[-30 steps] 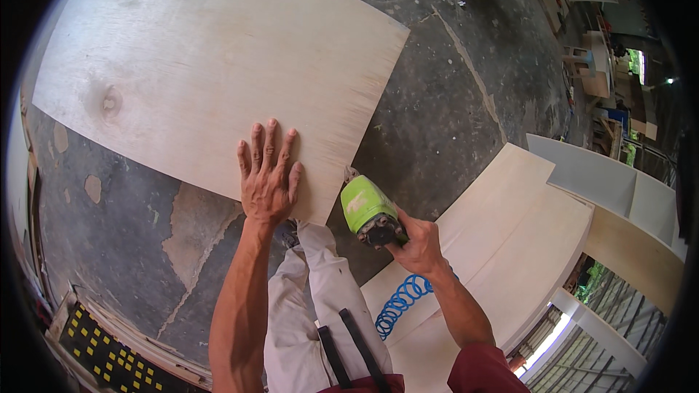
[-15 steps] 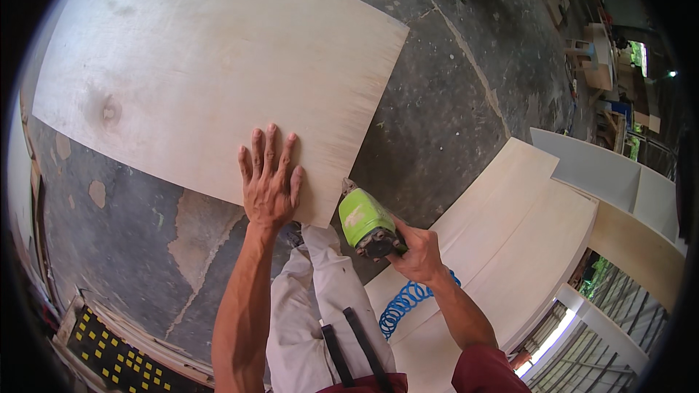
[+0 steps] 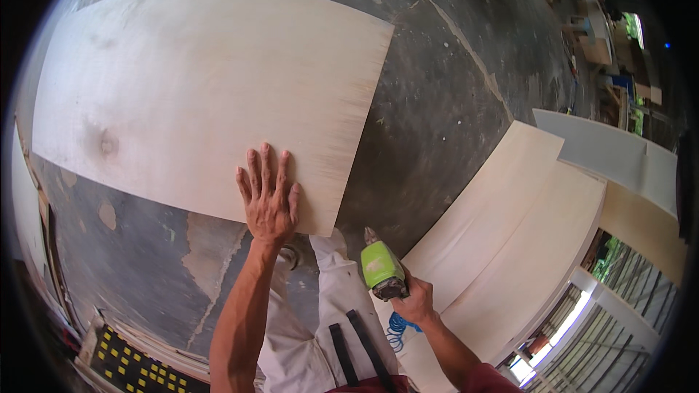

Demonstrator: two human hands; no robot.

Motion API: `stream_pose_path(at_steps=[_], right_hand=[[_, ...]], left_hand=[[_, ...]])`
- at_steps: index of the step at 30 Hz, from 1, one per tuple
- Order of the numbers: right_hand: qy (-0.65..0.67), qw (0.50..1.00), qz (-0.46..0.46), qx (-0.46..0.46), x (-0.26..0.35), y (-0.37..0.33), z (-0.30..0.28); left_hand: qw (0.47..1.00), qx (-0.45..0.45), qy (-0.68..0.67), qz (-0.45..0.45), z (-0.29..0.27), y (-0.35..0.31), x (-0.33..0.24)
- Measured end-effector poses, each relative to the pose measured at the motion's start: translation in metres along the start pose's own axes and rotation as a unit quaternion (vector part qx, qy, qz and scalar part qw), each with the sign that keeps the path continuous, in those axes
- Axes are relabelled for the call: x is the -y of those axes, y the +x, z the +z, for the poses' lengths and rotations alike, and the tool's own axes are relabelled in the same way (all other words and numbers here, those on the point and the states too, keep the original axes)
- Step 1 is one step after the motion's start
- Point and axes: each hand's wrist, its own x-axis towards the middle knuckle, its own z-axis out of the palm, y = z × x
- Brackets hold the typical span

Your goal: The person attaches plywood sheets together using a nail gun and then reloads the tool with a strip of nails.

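My left hand [image 3: 269,200] lies flat on a large pale plywood sheet [image 3: 182,94], fingers spread, close to its near right corner. My right hand [image 3: 415,300] is wrapped round the handle of a green air nailer [image 3: 381,265] with a dark end cap. Its pointed metal nose aims away from me, to the right of the sheet's corner and apart from it. A coiled blue air hose [image 3: 397,329] hangs below my right hand. The grip of the nailer is mostly hidden by my fingers.
More plywood panels [image 3: 502,225] stand close on the right, beside a grey-white panel [image 3: 597,149]. Below lies a dark grey, patched concrete floor [image 3: 437,131]. At the lower left is a black board with yellow squares [image 3: 138,364]. Workshop furniture and wood pieces line the far right.
The nailer has moved right and toward me, away from the sheet's corner. My left hand stays flat on the plywood, and the whole view has shifted slightly.
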Motion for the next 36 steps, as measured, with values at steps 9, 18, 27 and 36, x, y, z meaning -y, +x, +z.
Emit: stream_pose_path(at_steps=[9,18,27,36], right_hand=[[0.001,0.944,0.321,-0.072,-0.013,-0.113,0.134],[0.217,0.844,0.468,-0.144,0.085,-0.184,0.293],[0.213,0.865,0.431,-0.142,0.163,-0.248,0.401],[0.207,0.878,0.424,-0.087,0.215,-0.264,0.489]], left_hand=[[0.965,0.1,-0.095,0.221,-0.02,0.004,0.015],[0.874,0.123,-0.009,0.47,-0.04,0.024,0.101],[0.879,0.016,0.116,0.463,-0.096,0.036,0.248],[0.864,-0.06,0.139,0.481,-0.096,0.056,0.286]])
